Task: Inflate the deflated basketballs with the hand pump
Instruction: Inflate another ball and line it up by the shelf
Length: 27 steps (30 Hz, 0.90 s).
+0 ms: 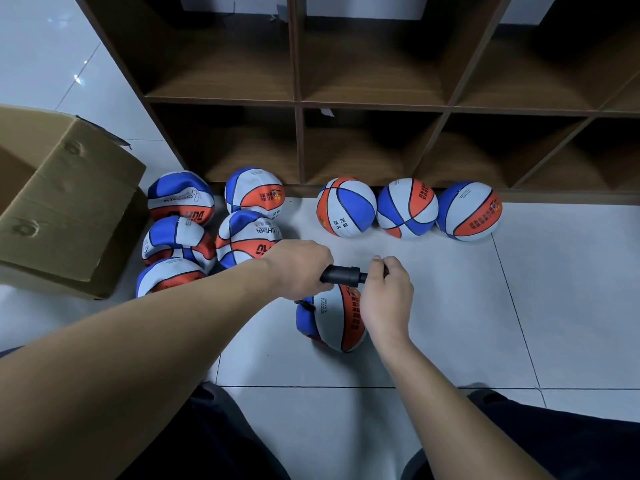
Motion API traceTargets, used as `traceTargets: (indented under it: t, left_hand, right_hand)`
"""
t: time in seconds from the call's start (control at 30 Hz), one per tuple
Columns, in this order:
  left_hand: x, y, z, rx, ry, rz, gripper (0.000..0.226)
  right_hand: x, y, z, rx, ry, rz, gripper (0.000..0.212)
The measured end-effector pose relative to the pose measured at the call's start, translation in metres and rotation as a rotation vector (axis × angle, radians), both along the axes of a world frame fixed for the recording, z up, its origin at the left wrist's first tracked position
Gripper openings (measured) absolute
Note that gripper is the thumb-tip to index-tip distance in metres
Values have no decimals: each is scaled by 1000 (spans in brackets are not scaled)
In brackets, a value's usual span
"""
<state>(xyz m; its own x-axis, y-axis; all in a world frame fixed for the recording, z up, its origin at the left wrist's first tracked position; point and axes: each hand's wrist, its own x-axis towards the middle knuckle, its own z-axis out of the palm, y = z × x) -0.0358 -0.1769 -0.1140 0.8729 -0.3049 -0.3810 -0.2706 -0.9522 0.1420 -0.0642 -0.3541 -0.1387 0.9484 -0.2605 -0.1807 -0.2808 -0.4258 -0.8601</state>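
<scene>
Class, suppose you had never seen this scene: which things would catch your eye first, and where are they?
First, the two hands at centre: the left hand and right hand grip a black pump above a ball on the floor. Next, three round balls lined along the shelf, and a pile of flat ones beside the box.

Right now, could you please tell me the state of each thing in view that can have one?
left hand: grips the pump barrel
right hand: grips the pump handle end
hand pump: held level above a ball
ball under the pump: on the floor, partly slack
three balls by the shelf: round, inflated
five balls by the box: dented, deflated
cardboard box: open
shelf: visible cubbies empty
</scene>
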Motion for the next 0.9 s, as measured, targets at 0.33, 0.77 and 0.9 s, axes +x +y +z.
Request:
traceTargets:
  t: [0.33, 0.77, 0.9]
  left_hand:
    - [-3, -7, 2, 6, 11, -20, 26]
    - [3, 6, -4, -51, 42, 6, 23]
    - [5, 24, -6, -20, 87, 53, 25]
  right_hand:
    - [-4, 4, -3, 5, -1, 26, 38]
    - [22, -29, 1, -50, 96, 10, 39]
    - [35, -56, -1, 11, 157, -204, 40]
